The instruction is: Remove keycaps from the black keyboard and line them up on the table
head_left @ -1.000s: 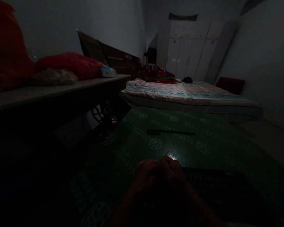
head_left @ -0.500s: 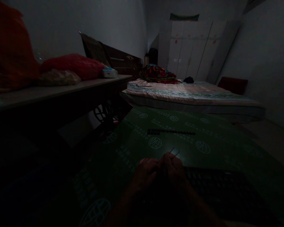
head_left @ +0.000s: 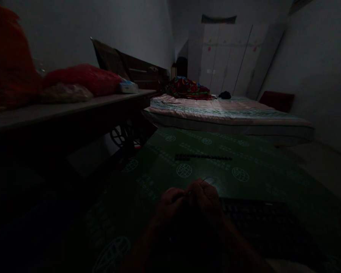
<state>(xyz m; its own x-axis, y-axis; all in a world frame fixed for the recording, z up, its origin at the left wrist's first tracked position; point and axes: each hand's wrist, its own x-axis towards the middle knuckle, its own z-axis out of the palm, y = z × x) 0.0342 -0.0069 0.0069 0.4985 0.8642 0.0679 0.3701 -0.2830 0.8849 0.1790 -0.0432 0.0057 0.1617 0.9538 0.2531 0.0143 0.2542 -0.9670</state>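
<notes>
The room is very dark. My left hand point(head_left: 168, 204) and my right hand point(head_left: 206, 197) are pressed together low in the middle, over a green sheet point(head_left: 244, 189) printed with globe marks. The fingers of both are curled in a pinch around something small. A thin wire or needle point(head_left: 207, 179) pokes up from my right fingers. A long dark strip of small pieces point(head_left: 203, 157) lies on the sheet beyond my hands. A dark ribbed mat or tray point(head_left: 258, 223) lies just right of my hands.
A long table point(head_left: 74, 108) runs along the left, with red bags point(head_left: 82, 77) and a small white box point(head_left: 128, 87) on it. A bed point(head_left: 227, 113) with a colourful bundle point(head_left: 187, 88) stands behind the sheet. White wardrobes point(head_left: 230, 57) line the far wall.
My hands have stayed together and shifted slightly up and left. The thin wire still sticks out above my right fingers. The view has wobbled a little.
</notes>
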